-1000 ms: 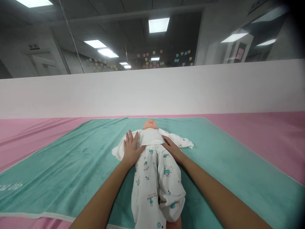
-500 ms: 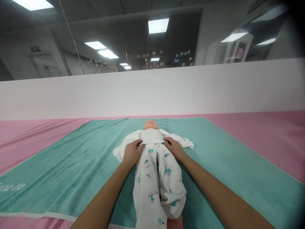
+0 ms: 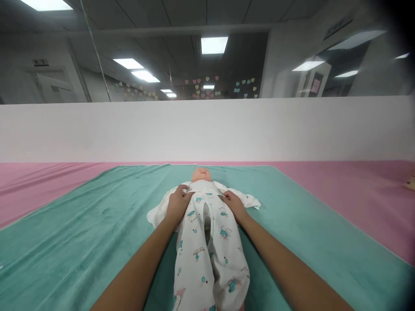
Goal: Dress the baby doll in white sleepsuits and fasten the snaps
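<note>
A baby doll (image 3: 201, 174) lies on its back on a teal towel (image 3: 97, 224), head away from me. It wears white printed trousers (image 3: 207, 255), and a white top shows at its chest. My left hand (image 3: 177, 205) grips the trouser waistband at the doll's left side, fingers curled. On the other side my right hand (image 3: 234, 205) pinches the same waistband. Both hands sit high on the doll's belly.
The towel lies over a pink sheet (image 3: 356, 185). A white partition wall (image 3: 207, 129) runs across behind the doll's head, with glass above it. A small object (image 3: 411, 185) shows at the far right edge.
My left hand went from lying flat to gripping the waistband. Both hands pulled the trousers up over the white top toward the doll's chest. My view tipped downward.
</note>
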A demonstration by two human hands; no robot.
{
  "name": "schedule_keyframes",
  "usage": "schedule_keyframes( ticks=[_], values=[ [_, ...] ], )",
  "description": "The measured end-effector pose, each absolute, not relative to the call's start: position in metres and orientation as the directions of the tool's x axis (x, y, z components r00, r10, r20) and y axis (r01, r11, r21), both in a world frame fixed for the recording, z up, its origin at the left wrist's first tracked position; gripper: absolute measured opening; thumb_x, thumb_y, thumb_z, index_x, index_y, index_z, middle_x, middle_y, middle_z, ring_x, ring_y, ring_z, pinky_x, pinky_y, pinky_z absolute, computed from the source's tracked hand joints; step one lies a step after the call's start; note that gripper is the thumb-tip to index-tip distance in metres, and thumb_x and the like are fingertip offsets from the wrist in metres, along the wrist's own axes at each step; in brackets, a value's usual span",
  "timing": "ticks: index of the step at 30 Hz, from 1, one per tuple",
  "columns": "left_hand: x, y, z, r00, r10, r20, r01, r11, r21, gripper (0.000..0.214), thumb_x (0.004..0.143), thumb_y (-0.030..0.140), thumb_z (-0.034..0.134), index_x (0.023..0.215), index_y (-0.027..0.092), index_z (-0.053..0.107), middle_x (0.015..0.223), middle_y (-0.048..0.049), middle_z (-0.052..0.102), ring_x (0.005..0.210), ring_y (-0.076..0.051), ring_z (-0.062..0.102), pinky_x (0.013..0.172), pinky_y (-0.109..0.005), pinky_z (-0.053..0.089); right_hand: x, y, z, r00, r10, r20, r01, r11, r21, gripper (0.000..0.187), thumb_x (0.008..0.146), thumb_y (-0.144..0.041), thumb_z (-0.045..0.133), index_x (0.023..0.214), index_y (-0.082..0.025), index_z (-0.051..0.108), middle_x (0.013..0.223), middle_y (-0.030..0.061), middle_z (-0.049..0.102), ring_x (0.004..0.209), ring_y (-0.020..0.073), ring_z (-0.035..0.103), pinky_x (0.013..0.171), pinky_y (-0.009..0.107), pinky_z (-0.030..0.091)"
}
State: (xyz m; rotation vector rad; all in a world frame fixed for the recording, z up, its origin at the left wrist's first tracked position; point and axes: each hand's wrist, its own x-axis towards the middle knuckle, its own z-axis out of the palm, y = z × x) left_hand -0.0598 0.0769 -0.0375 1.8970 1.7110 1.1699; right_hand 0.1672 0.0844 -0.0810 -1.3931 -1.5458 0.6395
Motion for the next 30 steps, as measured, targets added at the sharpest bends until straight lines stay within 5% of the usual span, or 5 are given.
schedule_keyframes(
  ticks=[7, 11, 15, 22, 30],
  values=[
    [-0.062, 0.066, -0.038, 0.112, 0.813, 0.571, 0.683, -0.48, 0.55, 0.03, 0.085, 0.033, 0.046, 0.112, 0.025, 0.054, 0.11, -0.0018, 0.059, 0.096, -0.017, 0.054, 0.087, -0.03, 0.042, 0.167, 0.069, -0.074, 0.007, 0.901, 0.433, 0.572, 0.352, -0.741, 0.021, 0.08, -0.038, 0.046, 0.095, -0.024, 0.053, 0.088, 0.001, 0.059, 0.078, 0.0192, 0.053, 0.071, 0.032, 0.041],
    [-0.06, 0.064, -0.036, 0.174, 0.773, 0.611, 0.661, -0.551, 0.509, 0.024, 0.088, 0.036, 0.041, 0.098, 0.024, 0.06, 0.107, -0.0014, 0.061, 0.104, -0.018, 0.051, 0.095, -0.031, 0.037, 0.167, 0.062, -0.067, -0.124, 0.82, 0.558, 0.63, 0.5, -0.594, 0.022, 0.083, -0.028, 0.041, 0.101, -0.027, 0.054, 0.107, 0.0038, 0.056, 0.098, 0.0217, 0.051, 0.085, 0.035, 0.039],
    [-0.06, 0.066, -0.038, 0.119, 0.802, 0.586, 0.667, -0.502, 0.551, 0.025, 0.088, 0.038, 0.04, 0.087, 0.022, 0.058, 0.095, -0.0025, 0.062, 0.094, -0.018, 0.054, 0.085, -0.031, 0.041, 0.167, 0.063, -0.068, -0.078, 0.85, 0.521, 0.577, 0.465, -0.672, 0.021, 0.084, -0.036, 0.042, 0.095, -0.026, 0.057, 0.1, 0.0029, 0.059, 0.093, 0.0217, 0.052, 0.083, 0.035, 0.04],
    [-0.066, 0.067, -0.026, 0.067, 0.891, 0.448, 0.7, -0.363, 0.616, 0.018, 0.079, 0.039, 0.051, 0.081, 0.021, 0.056, 0.082, -0.0003, 0.061, 0.078, -0.017, 0.055, 0.072, -0.029, 0.043, 0.174, 0.072, -0.073, 0.002, 0.962, 0.271, 0.489, 0.236, -0.84, 0.027, 0.078, -0.044, 0.047, 0.089, -0.022, 0.059, 0.086, 0.002, 0.063, 0.083, 0.0221, 0.056, 0.075, 0.035, 0.042],
    [-0.093, 0.05, -0.011, 0.318, 0.944, -0.09, 0.394, -0.045, 0.918, 0.034, 0.069, 0.048, 0.058, 0.082, 0.017, 0.053, 0.07, 0.0007, 0.055, 0.061, -0.014, 0.054, 0.051, -0.025, 0.047, 0.18, 0.06, -0.064, -0.108, 0.993, 0.037, 0.224, 0.06, -0.973, 0.039, 0.069, -0.042, 0.064, 0.1, -0.02, 0.062, 0.101, 0.0071, 0.067, 0.091, 0.0255, 0.061, 0.077, 0.037, 0.049]
  ],
)
